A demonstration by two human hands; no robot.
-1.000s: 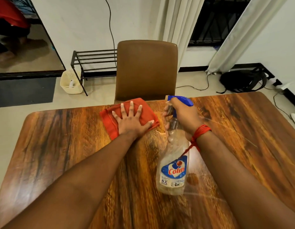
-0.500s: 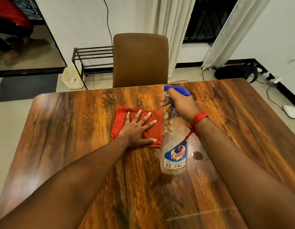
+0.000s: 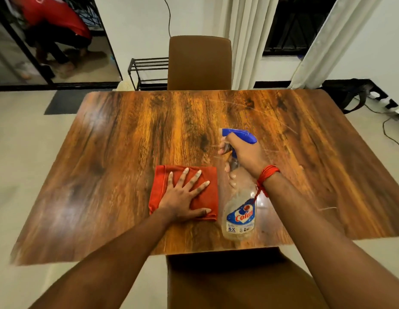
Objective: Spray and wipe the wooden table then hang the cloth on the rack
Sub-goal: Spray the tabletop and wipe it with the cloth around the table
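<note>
A folded red cloth [image 3: 207,177] lies flat on the wooden table [image 3: 118,152], near its front edge. My left hand [image 3: 185,197] presses down on the cloth with fingers spread. To its right my right hand [image 3: 245,155] grips the neck of a clear spray bottle [image 3: 239,210] with a blue trigger head and a Colin label; the bottle is held just above the table. A black metal rack [image 3: 147,72] stands on the floor behind the table, at the far wall.
A brown chair [image 3: 199,63] stands at the table's far side and another [image 3: 238,279] is right below me. A person in red crouches behind a glass door at top left. Cables and a black bag [image 3: 350,94] lie on the floor at right.
My left hand has dragged the cloth from the far edge toward me. My right hand with the bottle has come back too. The view has pulled back, showing the whole table.
</note>
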